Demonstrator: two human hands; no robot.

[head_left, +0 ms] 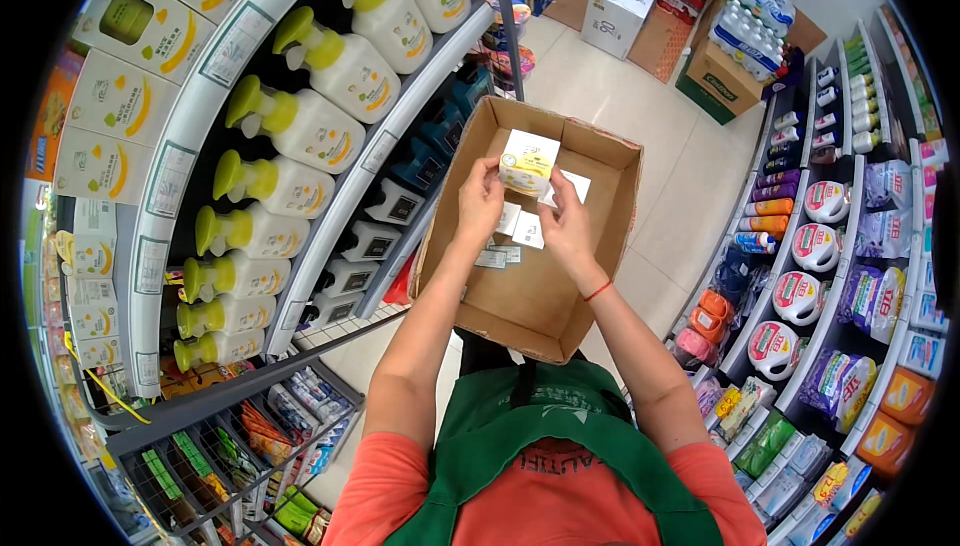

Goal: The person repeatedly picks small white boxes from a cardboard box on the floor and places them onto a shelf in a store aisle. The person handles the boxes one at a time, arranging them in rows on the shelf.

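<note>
A small white-and-yellow carton (529,162) sits between my two hands, inside the far part of an open brown cardboard box (520,311). My left hand (482,204) closes on the carton's left side, fingers bent around its edge. At its lower right corner, my right hand (567,227) grips it with the fingertips. Beneath and beside my hands lie a few smaller white boxes (528,230) and some paper price labels (498,256). What supports the cardboard box is hidden.
Pump bottles (315,141) with yellow-green tops line the shelf at left, with dark bottles (410,164) below. A wire snack rack (215,446) stands at lower left. Shelves with detergent jugs (798,298) curve along the right. Cartons (617,16) and bottled-water packs (745,41) stand on the far floor.
</note>
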